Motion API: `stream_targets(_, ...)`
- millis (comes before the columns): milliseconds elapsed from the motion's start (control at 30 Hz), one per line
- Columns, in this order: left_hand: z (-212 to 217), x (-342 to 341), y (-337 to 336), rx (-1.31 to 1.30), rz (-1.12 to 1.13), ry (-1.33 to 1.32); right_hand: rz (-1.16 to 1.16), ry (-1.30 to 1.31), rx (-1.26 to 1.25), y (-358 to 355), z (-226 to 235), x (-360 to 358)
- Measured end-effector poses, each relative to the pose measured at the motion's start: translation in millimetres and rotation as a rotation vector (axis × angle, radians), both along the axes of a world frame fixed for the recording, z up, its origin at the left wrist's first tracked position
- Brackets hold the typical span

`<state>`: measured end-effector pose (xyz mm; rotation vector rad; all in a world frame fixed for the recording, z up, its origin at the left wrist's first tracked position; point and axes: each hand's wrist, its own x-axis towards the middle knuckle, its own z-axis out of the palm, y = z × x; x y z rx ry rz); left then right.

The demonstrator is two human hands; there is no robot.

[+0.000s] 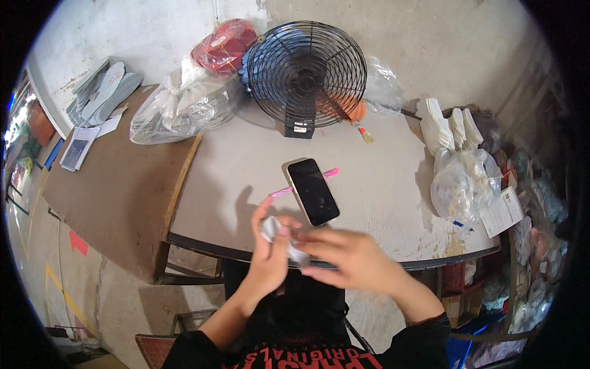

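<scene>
Just beyond the table's front edge nearest me, my left hand [270, 255] grips a small white crumpled piece [270, 228], paper or thin cloth; I cannot tell which. It sticks up between the thumb and fingers. My right hand [350, 255] comes in from the right, its fingers closed on the lower end of the same piece and slightly blurred. Beyond the hands a black-screened phone [313, 192] with a pale edge lies face up on the table. It rests across a pink pen-like stick [332, 173], whose two ends show on either side.
A black caged fan [307, 74] stands at the table's back. Bagged flat pieces [184, 111] and grey insoles [110, 92] sit at the left. To the right are white stacked pieces [437, 126], a clear plastic bag [465, 184] and a small notepad [503, 212].
</scene>
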<state>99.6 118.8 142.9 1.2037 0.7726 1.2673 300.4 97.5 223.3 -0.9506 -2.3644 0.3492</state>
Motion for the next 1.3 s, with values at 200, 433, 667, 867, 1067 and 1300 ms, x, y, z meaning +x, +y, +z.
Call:
stream_targets(200, 0, -84, 17, 0.157, 0.346, 0.083, -0.387, 0.018, -0.027, 128, -30, 54)
stream_targets(433, 5, -111, 37, 0.439, 0.415, 0.706, -0.307, 0.102, 0.036, 271, -49, 63)
stream_targets(667, 11, -121, 39, 0.237, 0.209, 0.815, -0.280, 0.066, -0.216, 351, -50, 77)
stream_targets(867, 22, -125, 49, 0.120, 0.093, 0.809, -0.338, 0.009, -0.305, 369, -49, 92)
stream_targets(1067, 44, -137, 58, -0.111, -0.074, 0.807, -0.413, -0.062, -0.373, 345, -27, 79)
stream_targets(1300, 100, -216, 52, -0.443, -0.208, 1.096, -0.461, -0.149, -0.430, 316, -20, 42)
